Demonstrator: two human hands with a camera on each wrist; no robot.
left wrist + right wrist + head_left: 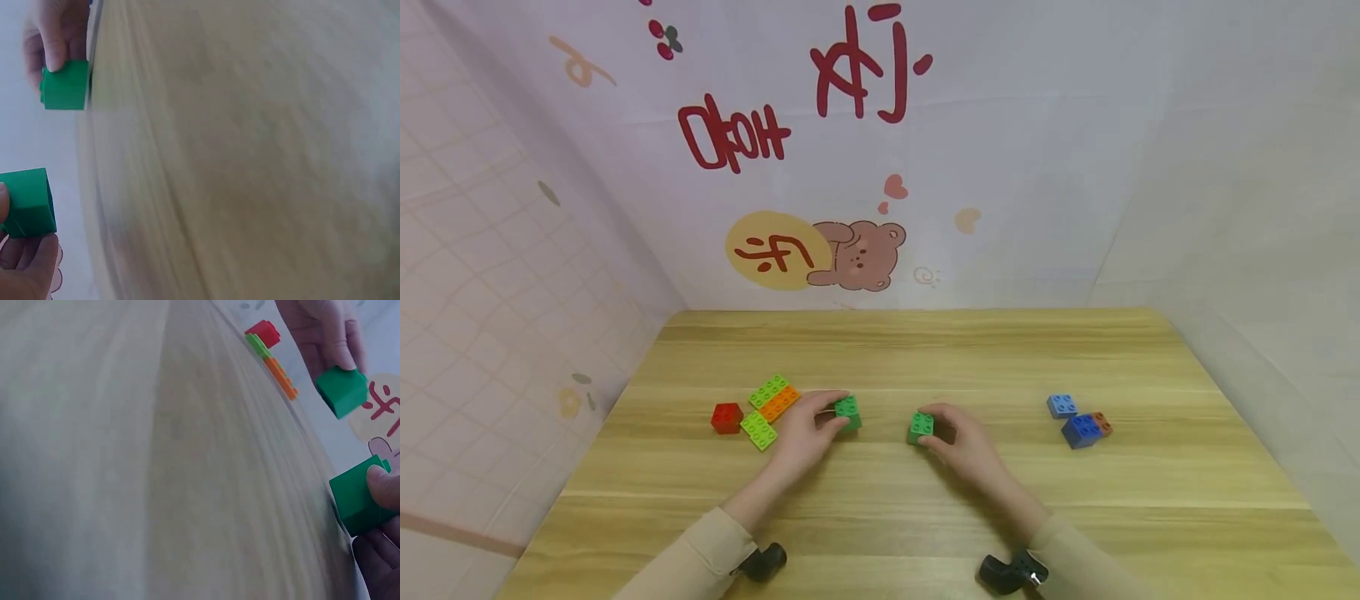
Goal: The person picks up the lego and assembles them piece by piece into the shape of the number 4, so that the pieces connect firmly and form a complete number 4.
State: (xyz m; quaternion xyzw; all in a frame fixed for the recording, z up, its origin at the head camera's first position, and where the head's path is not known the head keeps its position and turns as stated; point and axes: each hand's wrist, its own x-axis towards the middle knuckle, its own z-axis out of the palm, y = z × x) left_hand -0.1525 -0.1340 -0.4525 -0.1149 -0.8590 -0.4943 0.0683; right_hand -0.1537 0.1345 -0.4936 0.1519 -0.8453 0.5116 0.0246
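So that the studs [847, 403] sit bare, I judge from afar, the left hand [807, 429] pinches one green block [849, 419] by its sides, the right hand [961, 442] a second block [918, 429].

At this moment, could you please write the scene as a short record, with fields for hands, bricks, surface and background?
Left hand: pinches a green brick
Right hand: pinches a second green brick
Contact: the two green bricks are apart
Left group: red brick, lime bricks, orange brick
Right group: light blue brick, dark blue brick, brownish-orange brick partly hidden
Surface: wooden table
Background: pale backdrop with a printed bear
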